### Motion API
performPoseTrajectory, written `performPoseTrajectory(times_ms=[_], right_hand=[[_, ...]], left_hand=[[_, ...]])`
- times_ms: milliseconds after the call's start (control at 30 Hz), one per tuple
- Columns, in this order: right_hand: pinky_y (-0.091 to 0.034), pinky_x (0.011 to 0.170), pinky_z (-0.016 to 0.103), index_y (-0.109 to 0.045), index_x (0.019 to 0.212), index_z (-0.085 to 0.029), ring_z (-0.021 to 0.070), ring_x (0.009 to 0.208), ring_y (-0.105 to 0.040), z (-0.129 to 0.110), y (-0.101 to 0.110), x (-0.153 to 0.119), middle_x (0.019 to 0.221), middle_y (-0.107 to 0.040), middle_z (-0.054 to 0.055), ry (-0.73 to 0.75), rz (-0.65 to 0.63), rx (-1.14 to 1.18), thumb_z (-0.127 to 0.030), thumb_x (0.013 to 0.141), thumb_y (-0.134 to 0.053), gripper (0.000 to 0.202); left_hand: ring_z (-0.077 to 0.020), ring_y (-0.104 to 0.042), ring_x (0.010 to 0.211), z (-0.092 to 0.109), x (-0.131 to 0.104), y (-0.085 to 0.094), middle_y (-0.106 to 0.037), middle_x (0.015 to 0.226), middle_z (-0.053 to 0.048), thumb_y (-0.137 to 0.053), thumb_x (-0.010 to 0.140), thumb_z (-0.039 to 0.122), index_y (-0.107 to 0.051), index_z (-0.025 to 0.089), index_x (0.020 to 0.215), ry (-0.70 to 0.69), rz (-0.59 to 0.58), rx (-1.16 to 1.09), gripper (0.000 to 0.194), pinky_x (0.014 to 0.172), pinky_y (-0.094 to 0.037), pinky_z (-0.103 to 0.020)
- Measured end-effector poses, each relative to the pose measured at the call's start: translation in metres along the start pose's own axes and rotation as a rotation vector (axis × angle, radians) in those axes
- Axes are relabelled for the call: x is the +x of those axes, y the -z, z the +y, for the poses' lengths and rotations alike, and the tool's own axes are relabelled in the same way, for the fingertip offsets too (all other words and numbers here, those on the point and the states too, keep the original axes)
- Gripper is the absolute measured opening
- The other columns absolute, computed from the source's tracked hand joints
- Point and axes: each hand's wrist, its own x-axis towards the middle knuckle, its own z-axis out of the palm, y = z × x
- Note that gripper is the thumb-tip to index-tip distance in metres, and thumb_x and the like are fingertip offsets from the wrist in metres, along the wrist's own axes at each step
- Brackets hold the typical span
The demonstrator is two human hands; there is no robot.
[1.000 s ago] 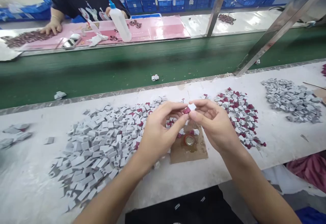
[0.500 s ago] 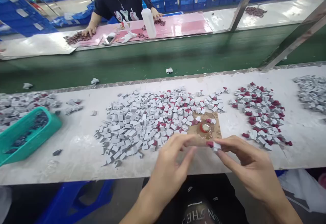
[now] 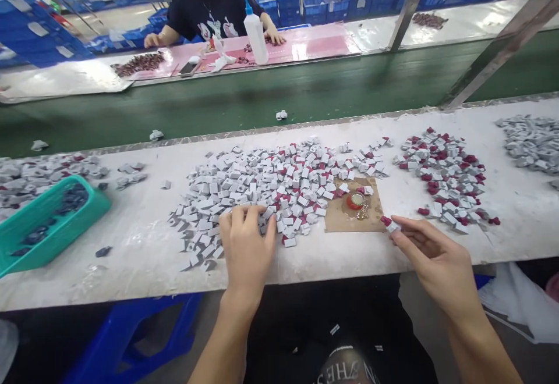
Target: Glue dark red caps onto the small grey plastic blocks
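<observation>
My right hand (image 3: 432, 256) pinches a small grey block with a dark red part (image 3: 386, 221) between thumb and fingertips, near the front right corner of a brown cardboard piece (image 3: 338, 221). My left hand (image 3: 247, 244) is at the front of a wide pile of small grey blocks (image 3: 227, 180). Its fingers curve down into the pile, thumb apart from them, with grey blocks visible in the gap; the fingertips are partly hidden. On the cardboard sits a small round red-rimmed dish (image 3: 354, 201) amid a wet, glossy, glue-like puddle.
Right of the cardboard lies a heap of grey-and-red pieces (image 3: 441, 180), with more grey pieces (image 3: 530, 142) beyond. A green basket (image 3: 94, 203) holding dark pieces stands at left. Across a green belt (image 3: 209, 105), a person sits behind a white squeeze bottle (image 3: 255, 38).
My left hand has moved left from beside the right hand to the grey pile. My right hand has shifted slightly right, still holding the grey-and-red block. The person opposite has lifted a hand off their heap.
</observation>
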Motion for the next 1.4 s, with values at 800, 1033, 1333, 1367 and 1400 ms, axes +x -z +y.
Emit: performPoseTrajectory(times_ms=[800,1033,1333,1367,1400], right_hand=[[-0.075,0.088,0.048,-0.095,0.119,-0.039,0.0308,0.104,-0.086,-0.042,-0.034,0.035,0.11,-0.089,0.006,0.147,-0.061,0.026,-0.033,0.104,-0.087,0.019],[-0.078,0.097,0.046,-0.095,0.116,-0.035,0.0299,0.105,-0.092,-0.038,-0.031,0.039,0.117,-0.093,0.004,-0.07,-0.174,0.414,-0.039,0.099,-0.095,0.018],[-0.078,0.096,0.041,-0.095,0.117,-0.037,0.0261,0.105,-0.091,-0.04,-0.029,0.041,0.114,-0.092,0.003,-0.04,-0.209,0.436,-0.029,0.102,-0.092,0.018],[-0.078,0.096,0.04,-0.096,0.117,-0.036,0.0254,0.105,-0.09,-0.041,-0.029,0.042,0.112,-0.092,0.003,-0.026,-0.21,0.419,-0.027,0.102,-0.092,0.019],[-0.077,0.096,0.038,-0.096,0.116,-0.035,0.0244,0.105,-0.09,-0.043,-0.028,0.042,0.11,-0.091,0.003,-0.011,-0.213,0.403,-0.024,0.101,-0.092,0.02]], left_hand=[[-0.0223,-0.083,0.086,0.085,0.022,-0.021,-0.084,0.088,-0.003,-0.089,0.1,0.031,-0.086,0.028,0.113,0.267,-0.564,-1.195,0.014,0.082,-0.073,-0.034],[-0.023,-0.086,0.099,0.106,0.027,-0.04,-0.089,0.115,-0.006,-0.084,0.107,0.033,-0.089,0.027,0.12,0.259,-0.689,-1.331,0.015,0.096,-0.075,-0.037],[-0.0252,-0.087,0.106,0.112,0.029,-0.046,-0.09,0.114,-0.005,-0.086,0.106,0.034,-0.089,0.029,0.118,0.24,-0.709,-1.328,0.014,0.099,-0.075,-0.038],[-0.0259,-0.087,0.107,0.112,0.029,-0.046,-0.09,0.114,-0.005,-0.087,0.105,0.034,-0.089,0.029,0.118,0.23,-0.713,-1.318,0.014,0.099,-0.076,-0.038],[-0.0266,-0.088,0.107,0.112,0.03,-0.045,-0.089,0.114,-0.006,-0.087,0.105,0.034,-0.089,0.028,0.118,0.218,-0.719,-1.305,0.014,0.098,-0.076,-0.039]])
